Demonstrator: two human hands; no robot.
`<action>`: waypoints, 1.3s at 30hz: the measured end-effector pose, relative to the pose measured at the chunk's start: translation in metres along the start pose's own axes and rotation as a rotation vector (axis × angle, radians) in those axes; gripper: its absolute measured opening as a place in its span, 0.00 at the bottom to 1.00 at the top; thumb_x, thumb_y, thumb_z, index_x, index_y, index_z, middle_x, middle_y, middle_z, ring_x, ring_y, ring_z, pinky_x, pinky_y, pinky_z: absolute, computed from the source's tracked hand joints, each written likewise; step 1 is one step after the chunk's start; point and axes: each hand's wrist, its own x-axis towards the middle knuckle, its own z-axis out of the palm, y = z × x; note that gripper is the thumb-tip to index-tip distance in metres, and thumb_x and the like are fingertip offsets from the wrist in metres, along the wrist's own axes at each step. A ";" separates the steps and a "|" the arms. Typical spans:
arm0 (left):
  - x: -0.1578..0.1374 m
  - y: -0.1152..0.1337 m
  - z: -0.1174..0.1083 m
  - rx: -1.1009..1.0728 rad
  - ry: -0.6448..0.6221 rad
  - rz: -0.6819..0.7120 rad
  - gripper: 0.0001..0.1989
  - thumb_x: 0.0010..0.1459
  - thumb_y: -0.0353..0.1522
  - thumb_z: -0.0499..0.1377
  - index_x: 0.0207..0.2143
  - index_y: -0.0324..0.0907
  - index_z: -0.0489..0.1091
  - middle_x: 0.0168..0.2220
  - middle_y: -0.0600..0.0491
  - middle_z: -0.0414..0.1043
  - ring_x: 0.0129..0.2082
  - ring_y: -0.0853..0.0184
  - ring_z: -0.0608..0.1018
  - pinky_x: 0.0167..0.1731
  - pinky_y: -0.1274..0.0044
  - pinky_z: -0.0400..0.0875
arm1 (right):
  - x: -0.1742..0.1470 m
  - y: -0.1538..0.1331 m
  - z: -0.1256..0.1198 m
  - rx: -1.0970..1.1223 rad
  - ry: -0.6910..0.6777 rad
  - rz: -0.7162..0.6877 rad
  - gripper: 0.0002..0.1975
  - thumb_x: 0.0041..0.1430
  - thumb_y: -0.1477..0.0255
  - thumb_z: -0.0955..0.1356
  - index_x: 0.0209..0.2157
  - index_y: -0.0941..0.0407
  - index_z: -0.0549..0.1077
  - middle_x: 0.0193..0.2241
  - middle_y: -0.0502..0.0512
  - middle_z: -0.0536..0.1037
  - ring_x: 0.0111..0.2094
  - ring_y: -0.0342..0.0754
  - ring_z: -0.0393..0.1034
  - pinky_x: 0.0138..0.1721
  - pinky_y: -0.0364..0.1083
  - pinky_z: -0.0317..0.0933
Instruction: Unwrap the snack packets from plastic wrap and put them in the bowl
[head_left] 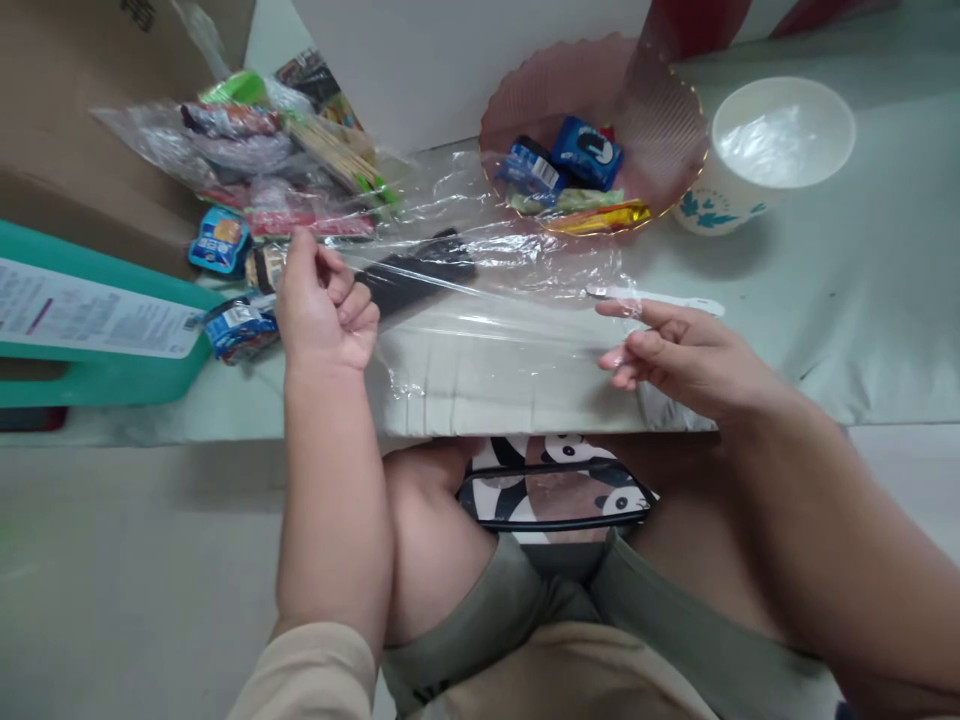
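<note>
A clear plastic bag (480, 330) is stretched out between my two hands above the table. My left hand (326, 310) is closed, its curled fingers gripping the bag's left side. On the other side my right hand (675, 355) pinches the bag between thumb and fingers, the index finger pointing out along it. Just beyond that hand lies a slim white tool (679, 300) with a small dark tip, partly under the film. A dark, flat object (420, 270) shows through the plastic. Blue-wrapped snack packets (238, 328) lie beside my left wrist.
At the back left sits another clear bag (247, 150) full of wrapped snacks and wooden sticks, near a cardboard box (90, 120). A teal plastic holder (150, 375) stands at left. A pink scalloped plate (517, 100) holds several packets, beside a white tub (750, 200).
</note>
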 end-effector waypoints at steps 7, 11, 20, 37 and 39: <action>0.004 -0.007 -0.003 0.056 -0.018 0.052 0.25 0.73 0.38 0.50 0.21 0.42 0.57 0.13 0.62 0.42 0.12 0.78 0.43 0.18 0.76 0.31 | -0.006 -0.003 -0.013 0.048 -0.059 0.056 0.32 0.46 0.59 0.82 0.53 0.53 0.79 0.27 0.54 0.84 0.23 0.46 0.79 0.28 0.45 0.76; 0.001 -0.008 0.001 0.057 -0.007 0.052 0.26 0.75 0.39 0.48 0.21 0.41 0.57 0.12 0.63 0.42 0.11 0.80 0.43 0.19 0.76 0.29 | -0.006 0.000 -0.014 0.067 -0.067 -0.050 0.21 0.46 0.60 0.82 0.40 0.56 0.83 0.24 0.53 0.81 0.21 0.44 0.75 0.26 0.45 0.74; -0.005 -0.006 0.009 0.099 -0.015 0.008 0.26 0.73 0.39 0.50 0.20 0.41 0.57 0.14 0.62 0.40 0.12 0.78 0.41 0.16 0.75 0.29 | 0.001 0.004 0.012 0.198 -0.071 -0.100 0.21 0.42 0.68 0.83 0.27 0.56 0.69 0.37 0.52 0.82 0.35 0.44 0.79 0.36 0.44 0.76; -0.004 -0.008 0.010 0.106 0.025 0.028 0.24 0.75 0.35 0.46 0.22 0.40 0.56 0.13 0.64 0.41 0.11 0.80 0.44 0.18 0.80 0.29 | 0.012 0.000 0.027 0.406 0.110 -0.112 0.28 0.39 0.77 0.79 0.26 0.55 0.54 0.25 0.41 0.63 0.21 0.31 0.51 0.20 0.34 0.52; -0.004 -0.007 0.011 0.113 0.034 0.039 0.24 0.75 0.35 0.47 0.22 0.40 0.56 0.14 0.64 0.41 0.11 0.80 0.44 0.18 0.79 0.29 | 0.012 0.000 0.026 0.378 0.104 -0.113 0.25 0.39 0.77 0.78 0.27 0.54 0.58 0.24 0.40 0.62 0.20 0.32 0.47 0.19 0.35 0.49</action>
